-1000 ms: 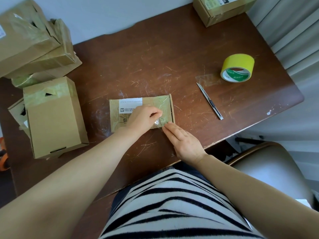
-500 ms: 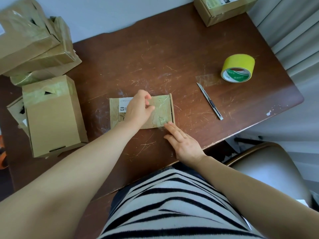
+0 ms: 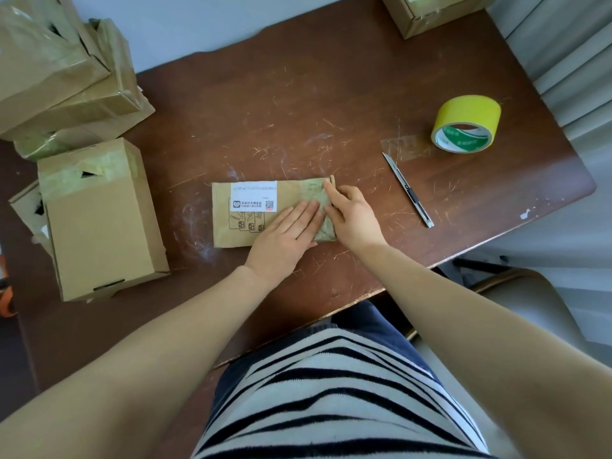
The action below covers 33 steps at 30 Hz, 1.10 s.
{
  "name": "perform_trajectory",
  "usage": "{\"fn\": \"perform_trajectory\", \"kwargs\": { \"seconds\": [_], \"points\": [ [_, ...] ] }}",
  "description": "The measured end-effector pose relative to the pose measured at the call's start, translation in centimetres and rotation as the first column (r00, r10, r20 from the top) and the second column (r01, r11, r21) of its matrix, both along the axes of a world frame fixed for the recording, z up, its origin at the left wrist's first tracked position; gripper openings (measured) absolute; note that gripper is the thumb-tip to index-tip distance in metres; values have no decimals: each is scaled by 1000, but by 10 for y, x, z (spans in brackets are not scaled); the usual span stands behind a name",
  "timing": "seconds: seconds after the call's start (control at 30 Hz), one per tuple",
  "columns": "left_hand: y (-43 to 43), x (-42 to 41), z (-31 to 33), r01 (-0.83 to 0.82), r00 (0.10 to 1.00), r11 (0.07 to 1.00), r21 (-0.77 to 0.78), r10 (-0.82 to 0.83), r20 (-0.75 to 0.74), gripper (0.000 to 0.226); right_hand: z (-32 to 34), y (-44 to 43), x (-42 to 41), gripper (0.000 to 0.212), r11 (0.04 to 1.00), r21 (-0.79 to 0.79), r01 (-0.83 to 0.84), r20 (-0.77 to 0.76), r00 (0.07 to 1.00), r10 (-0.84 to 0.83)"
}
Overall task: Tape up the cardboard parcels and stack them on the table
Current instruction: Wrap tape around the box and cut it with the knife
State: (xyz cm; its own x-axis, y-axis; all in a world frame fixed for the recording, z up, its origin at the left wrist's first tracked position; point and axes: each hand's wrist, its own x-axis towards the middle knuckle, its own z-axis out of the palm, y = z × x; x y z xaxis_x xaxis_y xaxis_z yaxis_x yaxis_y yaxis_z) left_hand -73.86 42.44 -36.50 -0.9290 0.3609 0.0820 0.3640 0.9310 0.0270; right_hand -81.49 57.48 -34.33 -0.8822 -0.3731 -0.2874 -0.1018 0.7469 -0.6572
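We press our left hand (image 3: 284, 241), fingers straight, on the flat brown cardboard parcel (image 3: 228, 230) | our right hand (image 3: 352, 217), fingers extended, on its taped right end

I see a yellow tape roll (image 3: 470, 111) at two o'clock, green-and-white print on its core. The table (image 3: 298, 111) is reddish brown, scratched pale; the flat parcel (image 3: 225, 226) is tan with a white label (image 3: 254, 190), and the top (image 3: 331, 392) at six o'clock is black-and-white striped.

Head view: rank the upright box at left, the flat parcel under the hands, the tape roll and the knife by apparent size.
1. upright box
2. flat parcel
3. tape roll
4. knife: longer than the roll but far thinner
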Motion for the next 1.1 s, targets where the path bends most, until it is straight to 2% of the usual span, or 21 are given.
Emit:
{"fn": "perform_trajectory", "kwargs": {
  "seconds": [0.17,0.3,0.37,0.5,0.67,0.77,0.87,0.97,1.1],
  "points": [
    [16,-1,-2,-73,997,996,-59,71,-37,63,-6,2,1,45,997,-79,13,-6,1000,-14],
    [23,-5,-2,-81,994,991,-105,72,-86,54,-8,4,0,46,996,-89,2,2,1000,-2],
    [22,-4,-4,-75,993,991,-108,64,-103,55,-9,5,2,47,995,-96,-3,9,1000,4],
    [0,-2,-5,-61,991,974,-218,33,-127,63,-13,6,2,48,995,-90,-31,12,999,32],
    [13,-4,-6,-66,986,975,-212,32,-161,66,-16,7,3,47,991,-133,-5,34,999,10],
    [19,-8,-6,-48,984,975,-217,9,-176,58,-16,7,-3,43,981,-182,67,126,991,-44],
    [14,-7,-6,-24,991,980,-197,-3,-132,59,-17,9,-4,40,966,-228,120,210,975,-71],
    [-6,-3,-6,2,990,979,-206,-31,-135,59,-15,9,-5,43,985,-169,29,120,993,-8],
    [-5,1,-5,-23,990,983,-182,-3,-144,58,-15,7,-3,44,986,-167,26,79,997,-13]
  ]
}}
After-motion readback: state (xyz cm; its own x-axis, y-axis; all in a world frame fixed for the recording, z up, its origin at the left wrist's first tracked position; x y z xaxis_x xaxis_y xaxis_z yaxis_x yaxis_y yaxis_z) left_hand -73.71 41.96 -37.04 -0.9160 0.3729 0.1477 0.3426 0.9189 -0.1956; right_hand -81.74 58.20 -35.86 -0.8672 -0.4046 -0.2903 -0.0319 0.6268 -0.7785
